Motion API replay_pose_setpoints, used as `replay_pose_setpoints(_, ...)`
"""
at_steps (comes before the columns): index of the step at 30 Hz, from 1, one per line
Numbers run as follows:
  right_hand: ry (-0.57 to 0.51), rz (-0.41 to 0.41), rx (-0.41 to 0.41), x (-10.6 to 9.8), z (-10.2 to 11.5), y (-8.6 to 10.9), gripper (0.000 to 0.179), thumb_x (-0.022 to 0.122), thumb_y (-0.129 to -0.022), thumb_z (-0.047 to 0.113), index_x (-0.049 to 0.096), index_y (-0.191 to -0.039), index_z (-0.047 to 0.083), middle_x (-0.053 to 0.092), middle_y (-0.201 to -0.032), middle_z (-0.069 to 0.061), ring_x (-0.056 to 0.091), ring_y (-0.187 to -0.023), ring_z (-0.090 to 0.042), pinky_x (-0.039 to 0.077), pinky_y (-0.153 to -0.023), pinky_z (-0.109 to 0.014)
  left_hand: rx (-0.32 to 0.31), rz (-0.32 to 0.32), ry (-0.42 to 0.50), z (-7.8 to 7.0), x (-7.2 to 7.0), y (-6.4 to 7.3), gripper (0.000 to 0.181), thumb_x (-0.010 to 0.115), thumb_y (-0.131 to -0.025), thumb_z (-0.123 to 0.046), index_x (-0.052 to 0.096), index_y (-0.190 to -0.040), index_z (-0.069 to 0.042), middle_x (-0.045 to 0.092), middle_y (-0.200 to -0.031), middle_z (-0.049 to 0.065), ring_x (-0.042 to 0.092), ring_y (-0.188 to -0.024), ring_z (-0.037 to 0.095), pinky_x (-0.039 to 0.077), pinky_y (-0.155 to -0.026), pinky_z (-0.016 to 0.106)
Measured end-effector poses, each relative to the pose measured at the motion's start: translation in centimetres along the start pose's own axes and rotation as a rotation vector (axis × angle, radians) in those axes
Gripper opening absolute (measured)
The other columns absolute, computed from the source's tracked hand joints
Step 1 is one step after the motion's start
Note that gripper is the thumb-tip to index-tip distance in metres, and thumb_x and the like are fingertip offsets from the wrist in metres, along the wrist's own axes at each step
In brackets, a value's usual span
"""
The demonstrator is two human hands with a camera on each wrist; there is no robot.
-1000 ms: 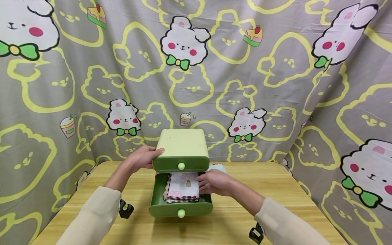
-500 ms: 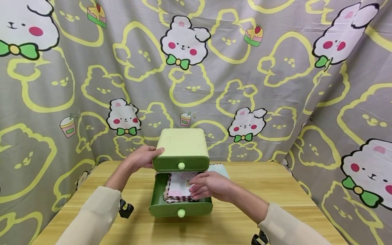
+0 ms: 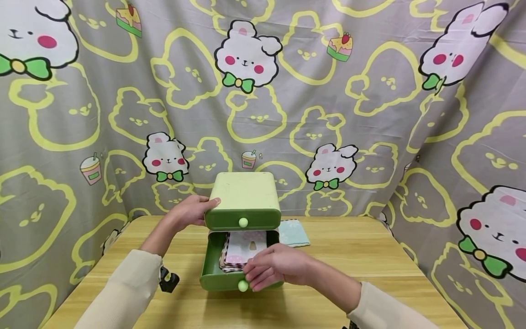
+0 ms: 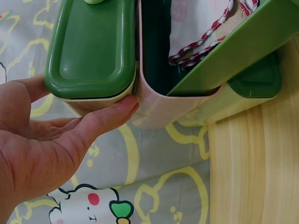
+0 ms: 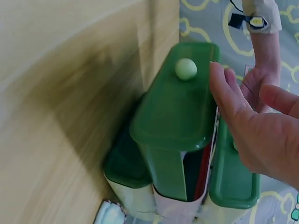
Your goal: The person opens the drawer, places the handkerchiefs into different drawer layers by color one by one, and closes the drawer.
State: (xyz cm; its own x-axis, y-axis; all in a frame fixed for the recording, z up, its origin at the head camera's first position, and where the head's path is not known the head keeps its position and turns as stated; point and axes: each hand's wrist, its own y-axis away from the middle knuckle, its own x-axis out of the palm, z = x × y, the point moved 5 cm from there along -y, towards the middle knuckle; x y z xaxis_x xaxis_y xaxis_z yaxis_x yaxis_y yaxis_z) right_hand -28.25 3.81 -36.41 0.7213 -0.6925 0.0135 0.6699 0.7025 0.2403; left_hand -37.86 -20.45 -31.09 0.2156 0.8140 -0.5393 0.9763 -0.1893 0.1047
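A small drawer cabinet [image 3: 245, 189] with a pale yellow-green top stands on the table. Its middle green drawer [image 3: 215, 283] is pulled out, and folded cloths [image 3: 238, 249] with checked edges lie inside. My left hand [image 3: 190, 211] grips the top tier at its left side. In the left wrist view, that hand's fingers [image 4: 110, 112] lie along the tier's side wall. My right hand [image 3: 281, 266] is at the right part of the drawer's front, fingers mostly straight, beside the round light-green knob [image 5: 186, 69]. Whether its fingertips touch the front I cannot tell.
Right of and behind the cabinet lies a light blue folded cloth [image 3: 297, 233]. The top drawer [image 3: 222, 220] is closed, as is the lowest one [image 4: 257, 77]. A patterned curtain [image 3: 287, 114] surrounds the wooden table [image 3: 349, 256].
My right hand has come from the cloths in the drawer toward me, down to the drawer's front. More of the blue cloth shows. The left hand has stayed in place.
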Motion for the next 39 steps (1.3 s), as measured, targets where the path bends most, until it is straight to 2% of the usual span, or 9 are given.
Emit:
replay_pose_setpoints(6,0.034,0.092,0.058,0.9,-1.6,0.2,0.041,0.057,-0.104,0.024,0.066,-0.115,-0.014,0.074,-0.101,-0.019,0.073,-0.084,-0.021,0.06,-0.088,-0.045,-0.004,-0.001,-0.002,0.0,0.0,0.1,0.063,0.048,-0.107,-0.043,0.047,-0.145,0.007,0.068,-0.107,0.014,0.068,-0.101,0.021,0.058,-0.094,0.042)
replay_pose_setpoints(13,0.061,0.12,0.115,1.5,-3.7,0.2,0.042,0.055,-0.105,0.028,0.064,-0.118,-0.011,0.072,-0.107,-0.023,0.07,-0.087,-0.019,0.06,-0.089,-0.043,-0.003,-0.009,-0.003,0.2,0.0,0.1,0.063,0.049,-0.107,-0.043,0.047,-0.145,0.008,0.068,-0.108,0.014,0.067,-0.1,0.021,0.058,-0.094,0.043)
replay_pose_setpoints(19,0.022,0.087,0.146,1.9,-4.9,-0.2,0.046,0.055,-0.105,0.026,0.054,-0.128,-0.014,0.069,-0.115,-0.026,0.07,-0.1,-0.026,0.057,-0.095,-0.045,-0.001,-0.013,0.001,0.3,-0.1,0.0,0.063,0.049,-0.107,-0.042,0.046,-0.145,0.008,0.069,-0.109,0.015,0.068,-0.1,0.02,0.058,-0.093,0.042)
replay_pose_setpoints(21,0.008,0.077,0.15,2.0,-5.2,-0.4,0.05,0.055,-0.105,0.025,0.049,-0.133,-0.015,0.068,-0.119,-0.027,0.069,-0.107,-0.032,0.056,-0.098,-0.047,0.001,-0.014,-0.002,0.3,-0.1,0.1,0.064,0.049,-0.107,-0.042,0.046,-0.146,0.008,0.069,-0.109,0.015,0.068,-0.1,0.02,0.059,-0.092,0.041)
replay_pose_setpoints(27,-0.054,0.071,0.125,2.4,-5.7,-0.9,0.06,0.054,-0.105,0.024,0.036,-0.141,-0.021,0.056,-0.132,-0.036,0.052,-0.129,-0.052,0.048,-0.107,-0.054,0.004,-0.016,-0.012,0.1,-0.1,0.1,0.064,0.049,-0.107,-0.043,0.047,-0.145,0.008,0.069,-0.108,0.014,0.068,-0.102,0.021,0.059,-0.092,0.041)
replay_pose_setpoints(31,-0.106,0.039,0.107,2.6,-5.6,-1.1,0.053,0.054,-0.106,0.022,0.04,-0.136,-0.019,0.056,-0.129,-0.033,0.054,-0.126,-0.049,0.046,-0.108,-0.054,0.005,-0.013,-0.014,0.1,-0.1,0.2,0.063,0.049,-0.107,-0.043,0.048,-0.145,0.008,0.069,-0.108,0.014,0.068,-0.102,0.021,0.058,-0.093,0.041)
replay_pose_setpoints(35,-0.146,0.0,0.103,2.6,-5.3,-1.1,0.046,0.054,-0.106,0.022,0.046,-0.131,-0.015,0.059,-0.124,-0.029,0.062,-0.119,-0.038,0.049,-0.106,-0.05,0.004,-0.011,-0.017,0.1,0.0,0.1,0.063,0.049,-0.107,-0.044,0.047,-0.145,0.007,0.069,-0.107,0.014,0.067,-0.102,0.022,0.058,-0.094,0.043)
replay_pose_setpoints(39,-0.173,-0.041,0.087,2.6,-5.0,-1.2,0.045,0.054,-0.106,0.021,0.048,-0.129,-0.016,0.063,-0.119,-0.027,0.065,-0.114,-0.036,0.053,-0.102,-0.046,0.0,-0.012,-0.018,0.2,0.0,0.0,0.063,0.049,-0.107,-0.044,0.048,-0.144,0.006,0.069,-0.107,0.013,0.067,-0.102,0.022,0.057,-0.095,0.044)
